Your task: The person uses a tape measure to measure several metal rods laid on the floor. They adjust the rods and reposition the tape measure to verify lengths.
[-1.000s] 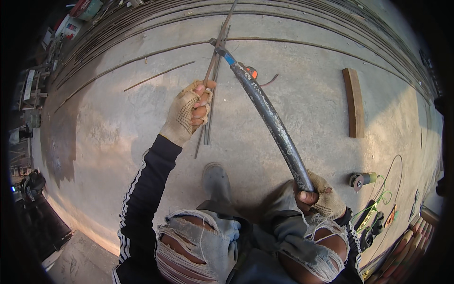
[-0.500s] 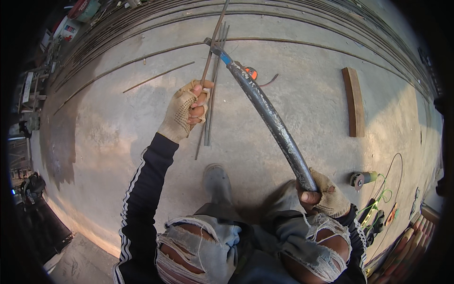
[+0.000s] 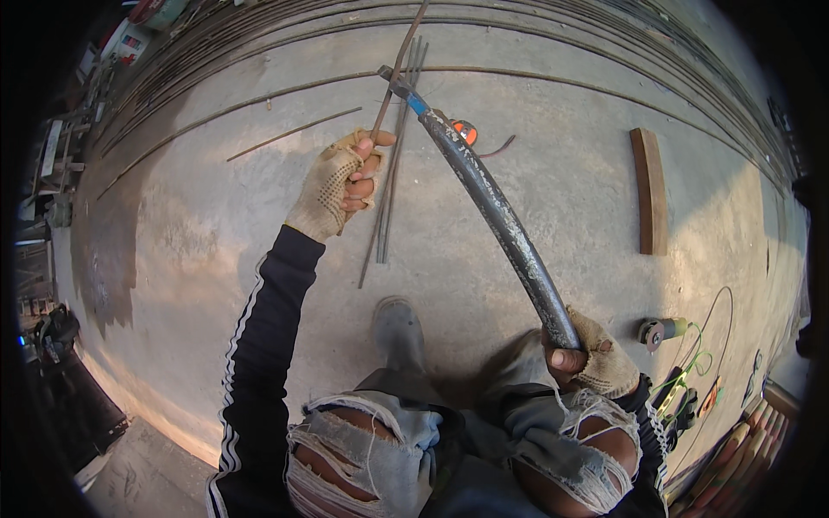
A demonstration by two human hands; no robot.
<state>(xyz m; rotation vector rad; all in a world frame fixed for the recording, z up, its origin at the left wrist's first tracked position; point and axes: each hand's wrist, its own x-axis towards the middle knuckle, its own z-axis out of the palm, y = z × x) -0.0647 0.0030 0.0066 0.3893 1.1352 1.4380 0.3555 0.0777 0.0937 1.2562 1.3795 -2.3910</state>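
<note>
My left hand [image 3: 338, 183], in a beige fingerless glove, is closed around a thin steel rod [image 3: 402, 53]. That rod runs away from me past the top edge of the view. My right hand [image 3: 598, 356], gloved the same way, grips the near end of a long, dark rebar bending bar [image 3: 505, 224] with worn paint and a blue neck. The bar slants up to the left. Its notched head [image 3: 394, 81] meets the rod just beyond my left fingers; how the rod sits in the notch is too small to tell. Several thin rods [image 3: 382, 233] lie on the floor beside my left hand.
Long rebars [image 3: 553, 76] stretch across the far floor. A short rod [image 3: 294, 134] lies left, an orange tape measure [image 3: 465, 131] behind the bar. At right are a wooden block [image 3: 649, 192], an angle grinder [image 3: 658, 332] and a green cord [image 3: 704, 361]. My boot [image 3: 397, 332] stands below the rods.
My left hand has shifted slightly farther away, closer to the bar's head. The head and the rod sit marginally to the right in view. My right hand keeps its place and hold.
</note>
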